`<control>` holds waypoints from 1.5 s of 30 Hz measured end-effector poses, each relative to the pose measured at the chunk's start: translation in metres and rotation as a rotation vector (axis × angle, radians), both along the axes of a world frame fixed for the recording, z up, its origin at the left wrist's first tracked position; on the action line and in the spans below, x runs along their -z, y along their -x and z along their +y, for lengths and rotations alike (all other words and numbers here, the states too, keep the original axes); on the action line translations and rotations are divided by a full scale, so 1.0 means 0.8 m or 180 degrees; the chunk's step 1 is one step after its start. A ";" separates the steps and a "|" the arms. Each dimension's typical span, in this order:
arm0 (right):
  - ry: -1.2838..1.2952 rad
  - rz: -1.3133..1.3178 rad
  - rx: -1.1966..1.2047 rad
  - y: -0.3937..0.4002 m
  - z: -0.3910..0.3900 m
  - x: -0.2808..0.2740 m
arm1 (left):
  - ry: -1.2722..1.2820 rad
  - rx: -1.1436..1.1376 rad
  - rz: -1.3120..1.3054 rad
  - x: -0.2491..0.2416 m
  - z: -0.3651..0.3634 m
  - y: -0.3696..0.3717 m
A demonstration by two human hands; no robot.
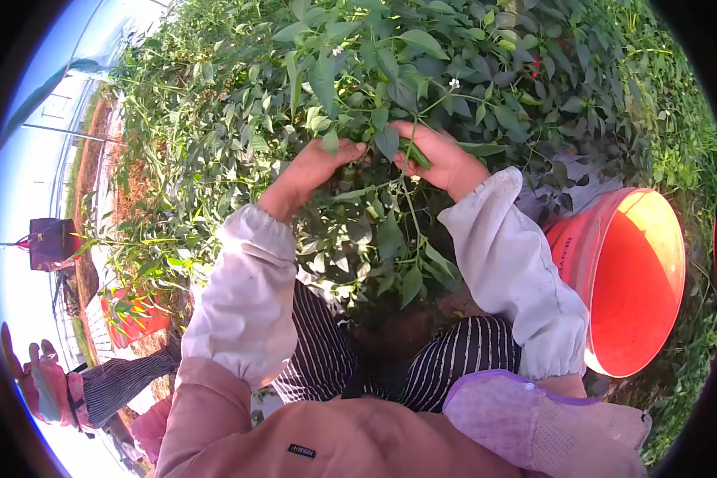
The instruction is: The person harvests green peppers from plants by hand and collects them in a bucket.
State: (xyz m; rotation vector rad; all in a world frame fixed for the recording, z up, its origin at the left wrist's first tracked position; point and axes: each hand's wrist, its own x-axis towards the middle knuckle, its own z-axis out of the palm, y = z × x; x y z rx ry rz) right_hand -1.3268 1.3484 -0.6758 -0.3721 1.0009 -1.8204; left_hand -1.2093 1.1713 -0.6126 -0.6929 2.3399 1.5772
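Observation:
My right hand (446, 162) is closed around a green chili pepper (417, 154), which shows between its fingers beside a thin branching stem. A dark leaf partly covers those fingertips. Just to the left, my left hand (315, 169) reaches into the same pepper plant (390, 235) with thumb and fingers drawn together. Leaves and shade hide what that hand grips, if anything. Small white flowers (454, 84) stand on the branch above my right hand.
At the right, an orange-red bucket (637, 287) lies tilted with its mouth facing right. Dense pepper foliage (215, 103) spreads ahead. A person in striped trousers (127, 382) is at the far left, near a red container (135, 319) and a dark box-like object (52, 243).

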 end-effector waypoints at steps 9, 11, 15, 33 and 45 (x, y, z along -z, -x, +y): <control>-0.0859 -0.0093 -0.0807 -0.021 0.030 -0.056 | -0.0646 0.0864 -0.0096 -0.019 -0.001 -0.026; -0.0981 0.0275 -0.0650 -0.024 0.031 -0.068 | -0.0618 0.0964 -0.0181 -0.016 -0.004 -0.028; -0.1981 0.2244 -0.0961 -0.026 0.042 -0.096 | -0.0081 0.1151 -0.0067 -0.003 0.009 -0.022; -0.0232 0.0180 -0.0612 -0.075 0.024 -0.129 | -0.1118 -0.1691 0.2106 -0.029 -0.020 -0.133; -0.0577 0.1011 -0.1087 -0.075 -0.078 -0.084 | -0.1426 -0.1327 0.2365 -0.040 -0.014 -0.236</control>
